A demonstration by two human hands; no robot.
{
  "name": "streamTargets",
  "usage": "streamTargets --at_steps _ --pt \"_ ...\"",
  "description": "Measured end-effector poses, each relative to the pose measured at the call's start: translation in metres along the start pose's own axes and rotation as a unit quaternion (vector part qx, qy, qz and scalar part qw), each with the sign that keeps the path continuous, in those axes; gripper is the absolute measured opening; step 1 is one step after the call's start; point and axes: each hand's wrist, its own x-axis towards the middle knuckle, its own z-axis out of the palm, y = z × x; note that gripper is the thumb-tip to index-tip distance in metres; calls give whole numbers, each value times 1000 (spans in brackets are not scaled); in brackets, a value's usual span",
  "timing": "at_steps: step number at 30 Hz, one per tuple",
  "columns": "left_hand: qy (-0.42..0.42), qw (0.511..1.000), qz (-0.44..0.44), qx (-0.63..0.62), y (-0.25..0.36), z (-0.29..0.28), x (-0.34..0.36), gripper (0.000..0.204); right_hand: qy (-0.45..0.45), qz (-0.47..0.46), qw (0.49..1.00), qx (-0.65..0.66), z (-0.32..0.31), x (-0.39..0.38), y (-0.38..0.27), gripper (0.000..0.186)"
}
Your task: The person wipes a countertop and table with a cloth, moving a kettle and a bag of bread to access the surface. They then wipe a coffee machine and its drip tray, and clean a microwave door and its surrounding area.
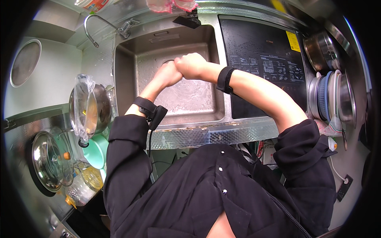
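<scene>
Together, left hand (168, 74) and right hand (191, 65) press knuckle to knuckle, both fisted, over the steel sink (131, 59); contents unseen.

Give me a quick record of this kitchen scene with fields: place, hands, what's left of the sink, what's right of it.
place: stainless steel sink basin, wet, with a curved metal tap at its back left corner
left hand: closed in a fist over the basin, pressed against the right hand
right hand: closed in a fist; whether either holds anything cannot be seen
left of sink: round steel pot with a clear plastic bag; glass pot lid
right of sink: black flat induction cooktop; upright stacked steel bowls
</scene>
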Motion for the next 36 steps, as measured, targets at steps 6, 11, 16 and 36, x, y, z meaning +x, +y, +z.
streamTargets --at_steps 6,11,16,36 --pt "-71 996 -38 -49 -8 5 3 20 25 -51 998 -6 7 -1 2 10" --pt "-22 998 25 -58 -8 -8 -13 36 54 -41 997 34 4 -4 0 27" --pt "-31 962 14 -270 -35 -48 -27 64 13 68 973 220 -2 -22 15 45" --pt "44 953 117 -275 -13 68 -64 54 -31 233 611 756 62 -105 8 36"
